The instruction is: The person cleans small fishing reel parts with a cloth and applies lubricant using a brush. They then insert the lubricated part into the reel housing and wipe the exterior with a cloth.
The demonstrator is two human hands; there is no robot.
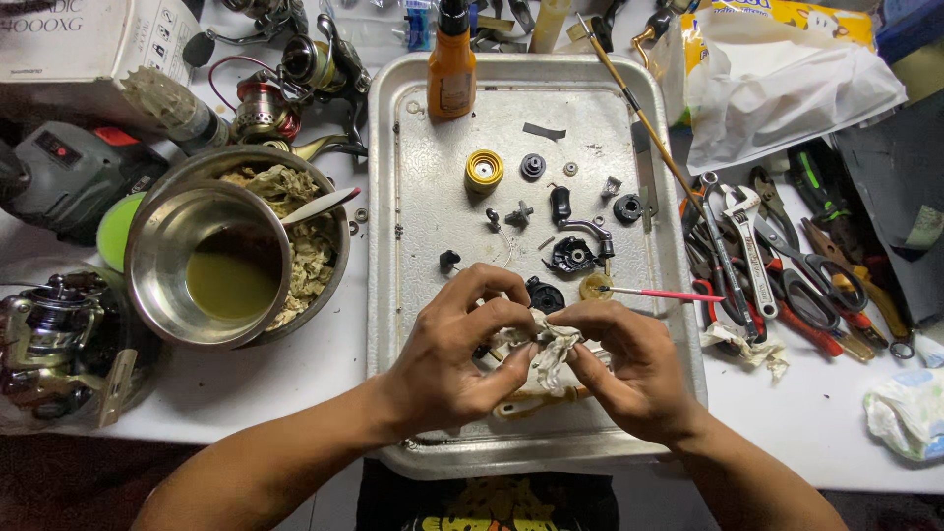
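Both hands meet over the near part of a metal tray [393,295]. My left hand [457,344] and my right hand [629,364] together pinch a crumpled, stained white rag [546,349]; whatever the rag wraps is hidden. Just beyond the fingers lie small reel parts: a black round part [544,293], a black rotor piece [572,256], a yellow spool ring [484,169] and several tiny gears and screws. A thin red-handled brush [659,293] lies across the tray's right edge. A tan-handled tool [536,401] rests under my hands.
A steel bowl of yellowish liquid [211,265] sits left, inside a bowl of dirty rags. Fishing reels [59,344] lie at left and top left. An orange bottle [452,69] stands on the tray's far edge. Pliers, wrenches and scissors [777,265] crowd the right.
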